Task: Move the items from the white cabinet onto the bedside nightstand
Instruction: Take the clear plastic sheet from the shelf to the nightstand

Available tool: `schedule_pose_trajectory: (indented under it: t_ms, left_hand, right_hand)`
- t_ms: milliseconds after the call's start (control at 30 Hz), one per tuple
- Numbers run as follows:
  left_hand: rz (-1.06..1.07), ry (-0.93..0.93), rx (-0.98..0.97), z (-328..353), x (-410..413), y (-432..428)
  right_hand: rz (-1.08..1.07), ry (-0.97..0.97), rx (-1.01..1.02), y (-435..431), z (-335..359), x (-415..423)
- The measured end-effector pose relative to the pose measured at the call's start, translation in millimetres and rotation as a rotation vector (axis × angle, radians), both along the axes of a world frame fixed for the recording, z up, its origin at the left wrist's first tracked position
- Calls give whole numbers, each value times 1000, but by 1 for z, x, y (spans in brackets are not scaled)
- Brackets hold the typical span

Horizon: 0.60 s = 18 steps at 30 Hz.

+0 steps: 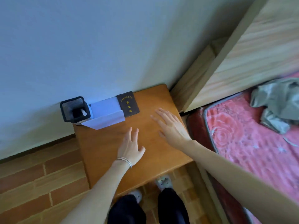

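Note:
The wooden nightstand (105, 149) stands against the wall beside the bed. Along its back edge sit a black mesh pen holder (74, 109), a white box (107, 113) and a dark brown booklet with gold lettering (128, 104), side by side. My left hand (131, 147), with thin bracelets at the wrist, hovers over the middle of the top, fingers spread and empty. My right hand (169, 126) hovers over the right part of the top, just right of the booklet, also flat, spread and empty. The white cabinet is out of view.
A bed with a pink flowered mattress (242, 135) lies to the right, with a crumpled grey cloth (278, 102) on it and a wooden headboard (252, 50) behind. A pale wall runs behind the nightstand. Brick-patterned floor (32, 183) lies to the left; my feet stand below the nightstand's front edge.

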<state>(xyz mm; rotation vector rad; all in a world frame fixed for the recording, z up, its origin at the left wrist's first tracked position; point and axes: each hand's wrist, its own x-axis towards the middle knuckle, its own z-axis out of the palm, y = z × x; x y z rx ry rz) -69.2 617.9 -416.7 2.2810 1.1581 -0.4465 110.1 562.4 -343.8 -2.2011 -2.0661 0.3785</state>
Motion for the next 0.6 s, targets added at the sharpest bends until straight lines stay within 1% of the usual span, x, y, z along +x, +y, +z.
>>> schedule_pose_trajectory:
  t_ms: [33,100,233,300,433,600]
  left_hand:
    - [-75,-11,-18,23,0,-3]
    - [-253,-58,52,75,0,-7]
    - [-499,-268,201,180,4,-22]
    - [-648,-328,256,232,10,-39]
    - [-898,-491,352,326,27,-92]
    - [-1144,-705,386,408,47,-182]
  right_hand:
    - [-47,-12,-13,-15,19,-3]
    - [-163,-54,-38,-48,56,-9]
    - [-391,-102,-5,-117,134,-23]
    - [-465,-135,25,-153,178,-30]
    - [-597,-214,86,-235,262,-54]
    - [-803,-348,98,-363,348,-117]
